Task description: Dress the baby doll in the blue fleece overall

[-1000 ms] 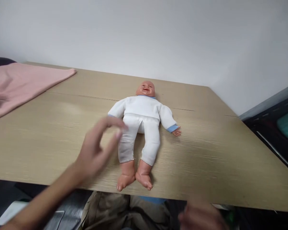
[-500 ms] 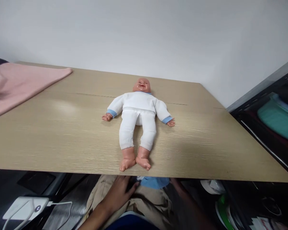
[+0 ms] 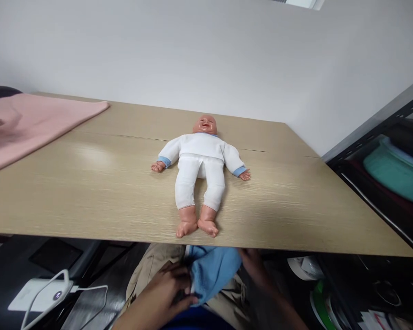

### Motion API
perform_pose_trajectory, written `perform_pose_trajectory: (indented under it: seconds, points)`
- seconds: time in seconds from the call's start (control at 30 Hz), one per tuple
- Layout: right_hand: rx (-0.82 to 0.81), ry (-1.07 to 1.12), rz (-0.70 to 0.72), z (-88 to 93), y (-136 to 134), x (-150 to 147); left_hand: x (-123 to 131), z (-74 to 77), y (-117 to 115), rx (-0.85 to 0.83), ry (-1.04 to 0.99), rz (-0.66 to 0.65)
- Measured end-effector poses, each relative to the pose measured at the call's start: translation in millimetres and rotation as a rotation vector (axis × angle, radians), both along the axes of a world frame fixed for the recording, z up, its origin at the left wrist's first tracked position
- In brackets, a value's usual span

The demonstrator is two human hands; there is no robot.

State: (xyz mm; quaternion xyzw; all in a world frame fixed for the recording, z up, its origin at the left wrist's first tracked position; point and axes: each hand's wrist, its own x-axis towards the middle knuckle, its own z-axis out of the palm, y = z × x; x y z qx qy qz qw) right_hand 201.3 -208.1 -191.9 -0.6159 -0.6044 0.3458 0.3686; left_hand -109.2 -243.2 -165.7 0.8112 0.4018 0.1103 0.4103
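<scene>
In my lap, below the table edge, lies a blue fleecy cloth (image 3: 215,272) with a whitish edge on its left side. My left hand (image 3: 174,286) is closed on that left edge, the thumb pointing across it. My right hand (image 3: 254,266) is closed at the cloth's right end, its fingers partly hidden under the table edge. A baby doll (image 3: 203,146) lies on its back on the table, feet towards me, in a white top with blue cuffs and white trousers. Its feet are bare. Neither hand touches the doll.
The wooden table (image 3: 100,201) ends just above my lap. A pink cloth (image 3: 45,114) lies at its left, with what looks like a fingertip at the frame edge. A white power bank (image 3: 38,293) with a cable sits lower left. A dark shelf (image 3: 374,178) stands at right.
More of the blue cloth has come out from under the table edge towards me. My left hand has moved nearer my body and taken hold of its left edge. The view has shifted slightly.
</scene>
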Motion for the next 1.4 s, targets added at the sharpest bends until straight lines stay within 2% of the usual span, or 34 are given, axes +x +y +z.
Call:
perform_pose_trajectory:
  seconds: [0.07, 0.17, 0.3, 0.4, 0.5, 0.63, 0.77, 0.83, 0.9, 1.0, 1.03, 1.1, 1.17, 1.23, 1.3, 1.4]
  points:
    - [-0.035, 0.044, 0.028, 2.0, -15.1, -12.0, -13.2, 12.5, -1.1, 0.086, 0.095, 0.089]
    - [-0.050, 0.116, 0.240, 30.9, -42.7, -37.9, -27.5, 28.3, 1.4, 0.150, 0.123, 0.209]
    - [0.073, 0.133, 0.508, 87.9, -63.4, -57.9, -41.2, 43.9, 0.9, 0.140, -0.122, 0.170]
    - [0.266, 0.145, 0.625, 119.0, -62.4, -57.4, -48.1, 52.2, -0.9, 0.197, -0.309, 0.118]
    - [0.491, 0.168, 0.623, 138.3, -56.2, -54.7, -46.8, 65.5, 2.5, 0.185, -0.432, 0.075]
    - [0.651, 0.120, 0.568, 155.1, -52.2, -55.1, -31.9, 92.2, 8.5, 0.008, -0.520, -0.038]
    - [0.787, -0.047, 0.537, 173.0, -53.0, -47.3, -22.7, 112.9, 9.9, -0.033, -0.501, -0.002]
    - [0.752, -0.118, 0.456, 185.8, -50.4, -38.8, -23.0, 122.9, 13.3, 0.008, -0.437, -0.024]
    - [0.594, -0.150, 0.440, 199.3, -42.9, -31.3, -23.7, 136.4, 19.7, 0.113, -0.378, -0.110]
    - [0.270, -0.140, 0.646, 213.2, -24.2, -28.8, -23.3, 160.5, 30.3, 0.286, -0.335, -0.262]
    - [0.171, -0.133, 0.722, 215.3, -17.5, -30.3, -23.5, 167.6, 32.8, 0.311, -0.325, -0.273]
    - [0.063, -0.109, 0.821, 217.1, -5.5, -34.5, -26.1, 178.0, 36.2, 0.303, -0.284, -0.199]
    - [0.100, -0.073, 0.836, 218.8, 4.1, -38.5, -30.6, 183.5, 39.5, 0.259, -0.210, -0.068]
    - [0.212, -0.019, 0.798, 222.9, 12.1, -41.3, -34.4, 186.8, 45.1, 0.217, -0.126, 0.006]
    - [0.318, 0.052, 0.767, 228.5, 19.4, -43.1, -35.1, 191.1, 53.6, 0.188, -0.087, -0.018]
    - [0.392, 0.097, 0.767, 236.2, 28.7, -43.7, -31.6, 199.7, 66.5, 0.184, -0.149, -0.123]
